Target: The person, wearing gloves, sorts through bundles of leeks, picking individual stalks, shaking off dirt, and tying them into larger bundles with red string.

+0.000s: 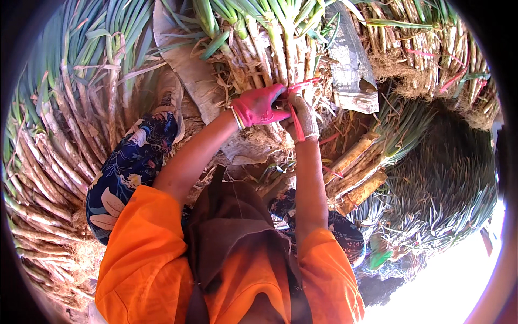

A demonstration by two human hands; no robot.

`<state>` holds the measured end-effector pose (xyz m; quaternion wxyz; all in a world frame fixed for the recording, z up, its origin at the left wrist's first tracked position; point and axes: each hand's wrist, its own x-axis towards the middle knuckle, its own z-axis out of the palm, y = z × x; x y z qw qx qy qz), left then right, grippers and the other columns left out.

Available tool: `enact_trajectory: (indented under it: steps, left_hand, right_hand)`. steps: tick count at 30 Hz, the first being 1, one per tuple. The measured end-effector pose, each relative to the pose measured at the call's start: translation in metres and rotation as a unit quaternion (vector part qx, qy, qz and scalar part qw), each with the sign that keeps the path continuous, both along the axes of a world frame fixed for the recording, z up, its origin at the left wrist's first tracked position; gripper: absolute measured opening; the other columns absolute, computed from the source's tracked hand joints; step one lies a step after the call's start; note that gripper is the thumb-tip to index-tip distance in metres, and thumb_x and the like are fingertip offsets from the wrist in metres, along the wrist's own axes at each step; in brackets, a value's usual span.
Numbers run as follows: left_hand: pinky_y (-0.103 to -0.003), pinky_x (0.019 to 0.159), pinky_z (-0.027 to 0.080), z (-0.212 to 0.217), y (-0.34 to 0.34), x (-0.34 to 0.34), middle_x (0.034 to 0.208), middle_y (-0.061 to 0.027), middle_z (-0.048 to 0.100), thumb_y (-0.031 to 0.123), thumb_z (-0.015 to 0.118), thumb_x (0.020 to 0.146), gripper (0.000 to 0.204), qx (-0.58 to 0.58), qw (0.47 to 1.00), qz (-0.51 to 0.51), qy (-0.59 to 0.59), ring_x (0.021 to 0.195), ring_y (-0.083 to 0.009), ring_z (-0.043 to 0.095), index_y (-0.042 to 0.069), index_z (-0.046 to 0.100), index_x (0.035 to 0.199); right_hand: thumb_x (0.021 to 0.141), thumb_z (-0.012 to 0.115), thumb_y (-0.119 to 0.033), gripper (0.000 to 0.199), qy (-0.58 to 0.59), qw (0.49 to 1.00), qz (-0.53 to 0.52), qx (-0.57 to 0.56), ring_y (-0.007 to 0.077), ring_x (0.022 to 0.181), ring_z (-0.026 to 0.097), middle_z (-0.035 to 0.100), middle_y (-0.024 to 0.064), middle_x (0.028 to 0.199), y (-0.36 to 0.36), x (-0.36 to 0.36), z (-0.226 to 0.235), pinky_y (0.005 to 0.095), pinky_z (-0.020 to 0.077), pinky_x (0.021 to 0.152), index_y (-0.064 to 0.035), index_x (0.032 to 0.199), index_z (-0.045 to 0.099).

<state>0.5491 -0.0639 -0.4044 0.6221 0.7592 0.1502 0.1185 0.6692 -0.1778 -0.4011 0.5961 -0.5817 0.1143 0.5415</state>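
A bundle of green onions [278, 51] stands in front of me, green leaves away from me and pale stalks toward me. My left hand [260, 107], in a pink glove, is curled at the bundle's near end, thumb and fingers closed at a red plastic strip [298, 124]. Close beside it, my right hand [304, 116], in a dirty pale glove, is closed with the strip running over it. One part of the strip crosses the stalks. The right fingertips are partly hidden.
Loose green onions [59, 146] are heaped along the left. Tied bundles [421, 59] lie at the far right; another bundle [356, 162] is near my right forearm. A dark leafy pile [442, 173] is behind it. Cardboard [186, 65] and a printed grey sheet [350, 65] flank the bundle.
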Motion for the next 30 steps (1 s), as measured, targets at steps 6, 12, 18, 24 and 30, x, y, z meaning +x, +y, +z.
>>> enact_trajectory:
  steps: [6, 12, 18, 24, 30]
  left_hand:
    - [-0.038, 0.074, 0.052, -0.003, -0.009, 0.001, 0.097, -0.0131, 0.067, 0.033, 0.070, 0.085, 0.043, 0.079, 0.994, 0.040, 0.061, 0.086, -0.0307, 0.067, 0.008, 0.054, 0.117]
    - [-0.029, 0.075, 0.050, -0.059, -0.009, 0.009, 0.092, -0.0080, 0.069, 0.020, 0.064, 0.091, 0.030, -0.160, 0.980, 0.081, 0.084, 0.081, -0.0126, 0.061, 0.002, 0.060, 0.116]
    - [-0.028, 0.073, 0.050, -0.033, 0.012, 0.014, 0.090, -0.0074, 0.070, 0.018, 0.062, 0.091, 0.027, -0.240, 0.957, 0.078, 0.144, 0.081, -0.0127, 0.063, 0.001, 0.064, 0.112]
    - [-0.028, 0.078, 0.050, -0.036, 0.025, 0.011, 0.097, -0.0064, 0.071, 0.022, 0.060, 0.090, 0.028, -0.163, 0.973, -0.017, 0.161, 0.084, -0.0140, 0.064, 0.001, 0.067, 0.107]
    - [-0.027, 0.073, 0.051, -0.054, 0.021, 0.011, 0.091, -0.0060, 0.070, 0.020, 0.061, 0.090, 0.026, -0.297, 0.939, -0.017, 0.170, 0.080, -0.0116, 0.063, 0.004, 0.068, 0.109]
  right_hand:
    - [0.092, 0.060, -0.028, 0.018, 0.099, 0.995, 0.006, 0.011, 0.0062, 0.042, 0.039, 0.048, -0.0041, 0.056, -0.003, 0.002, -0.002, 0.0231, 0.0337, 0.039, -0.0142, 0.080, 0.059]
    - [0.094, 0.058, -0.028, 0.019, 0.029, 0.999, -0.025, 0.016, 0.0100, 0.047, 0.042, 0.052, 0.0002, 0.065, 0.000, -0.017, 0.004, 0.0284, 0.0404, 0.043, -0.0095, 0.089, 0.058]
    - [0.093, 0.060, -0.023, 0.021, -0.032, 0.996, -0.015, 0.076, 0.0126, 0.052, 0.053, 0.057, 0.0040, 0.072, -0.007, -0.025, 0.010, 0.0280, 0.0467, 0.046, -0.0023, 0.096, 0.057]
    - [0.078, 0.073, -0.022, 0.033, -0.348, 0.918, 0.181, -0.056, 0.0125, 0.065, 0.059, 0.068, 0.0095, 0.082, -0.010, -0.034, 0.008, 0.0284, 0.0494, 0.060, 0.0017, 0.097, 0.060]
    - [0.075, 0.074, -0.034, 0.039, -0.508, 0.802, 0.275, -0.152, 0.0249, 0.072, 0.064, 0.066, 0.0149, 0.079, 0.008, -0.037, 0.038, 0.0370, 0.0504, 0.069, -0.0003, 0.093, 0.065]
